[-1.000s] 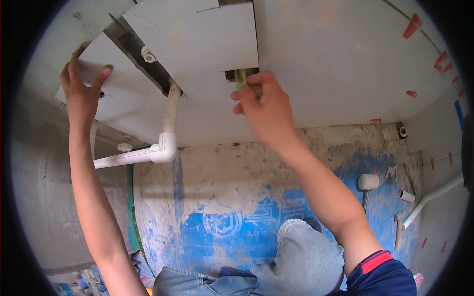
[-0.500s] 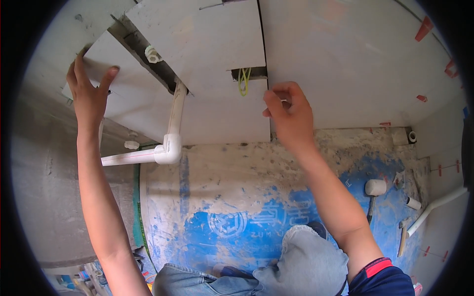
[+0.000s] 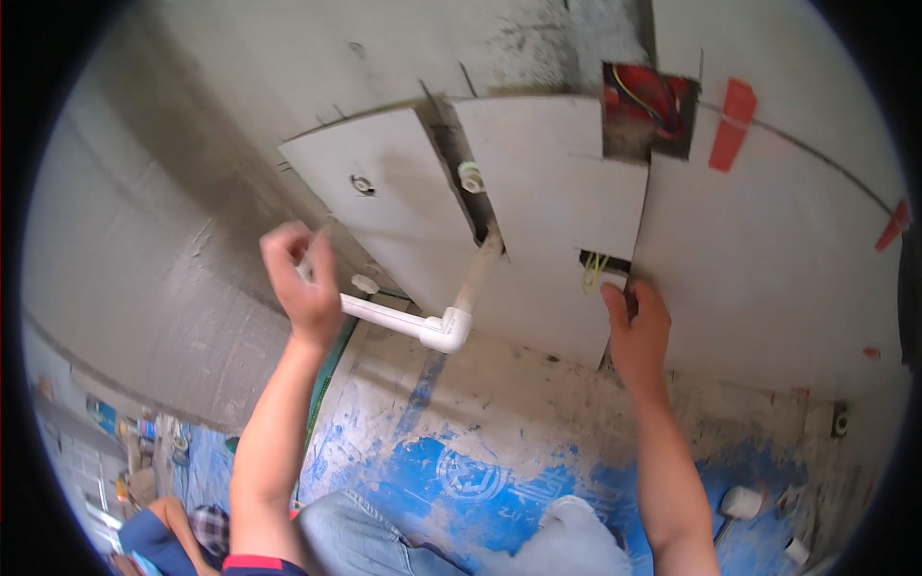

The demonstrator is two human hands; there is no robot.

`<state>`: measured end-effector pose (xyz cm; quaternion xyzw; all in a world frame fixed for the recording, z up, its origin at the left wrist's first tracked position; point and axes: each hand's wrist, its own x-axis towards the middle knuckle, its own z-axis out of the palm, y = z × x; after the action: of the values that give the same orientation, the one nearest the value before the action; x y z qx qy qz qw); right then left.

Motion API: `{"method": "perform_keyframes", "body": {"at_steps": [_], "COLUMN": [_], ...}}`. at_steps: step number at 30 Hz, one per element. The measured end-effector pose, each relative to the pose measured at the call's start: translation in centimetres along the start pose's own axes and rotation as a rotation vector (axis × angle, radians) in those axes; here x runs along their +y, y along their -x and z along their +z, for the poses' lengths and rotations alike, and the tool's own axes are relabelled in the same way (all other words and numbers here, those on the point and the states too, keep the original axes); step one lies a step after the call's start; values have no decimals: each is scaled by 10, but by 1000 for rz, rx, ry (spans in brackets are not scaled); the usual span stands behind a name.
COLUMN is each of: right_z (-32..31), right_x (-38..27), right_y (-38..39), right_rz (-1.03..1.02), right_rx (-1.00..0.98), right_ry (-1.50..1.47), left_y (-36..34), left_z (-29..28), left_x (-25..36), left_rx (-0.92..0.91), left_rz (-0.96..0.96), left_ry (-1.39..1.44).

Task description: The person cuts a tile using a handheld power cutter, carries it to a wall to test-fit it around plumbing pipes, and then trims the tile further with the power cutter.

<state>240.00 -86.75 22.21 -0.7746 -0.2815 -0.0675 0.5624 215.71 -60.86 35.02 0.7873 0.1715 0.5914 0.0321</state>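
My left hand (image 3: pixel 301 283), slightly blurred, has its fingers curled at the left end of the white pipe (image 3: pixel 384 315), which joins an elbow (image 3: pixel 444 328) and a branch running up into a slot. My right hand (image 3: pixel 639 326) is closed at the edge of a small cutout with a yellow-green wire loop (image 3: pixel 593 272); what lies between its fingers is unclear. White cut tiles (image 3: pixel 547 144) flank the slot, where a white fitting (image 3: pixel 471 178) shows. The left tile (image 3: pixel 403 163) has a small round hole.
A recessed box (image 3: pixel 649 108) holds coloured wires. Red spacers (image 3: pixel 732 125) dot the wall. A blue protective sheet (image 3: pixel 413 461) covers the floor, with a mallet (image 3: pixel 741 501) at right. Another person (image 3: pixel 158 538) is at the lower left, near scattered items.
The view has shifted. My left hand left the tile's edge for the pipe. My right hand released the wire loop, moved aside, and now touches the wall below it.
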Motion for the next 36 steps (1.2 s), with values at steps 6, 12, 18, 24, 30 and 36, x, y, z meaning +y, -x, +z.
{"method": "perform_keyframes", "body": {"at_steps": [6, 12, 18, 24, 30, 36], "right_z": [-6, 2, -15, -20, 8, 31], "right_x": [5, -15, -10, -35, -58, -35], "right_y": [-3, 2, -2, -19, -21, 2], "right_rz": [-41, -178, -179, 207, 461, 442], "right_rx": [-78, -99, -174, -417, -409, -118], "right_ry": [106, 214, 547, 610, 678, 577], "left_y": [117, 180, 154, 124, 114, 98], "left_z": [-57, 20, 127, 130, 109, 84], "left_x": [-33, -192, -189, -147, -182, -214], "left_rx": [-1580, -1179, 88, 58, -145, -499], "left_rz": [-149, -304, -1160, -837, -752, -683], "left_ry": [-383, -343, -5, 77, -167, 155]}}
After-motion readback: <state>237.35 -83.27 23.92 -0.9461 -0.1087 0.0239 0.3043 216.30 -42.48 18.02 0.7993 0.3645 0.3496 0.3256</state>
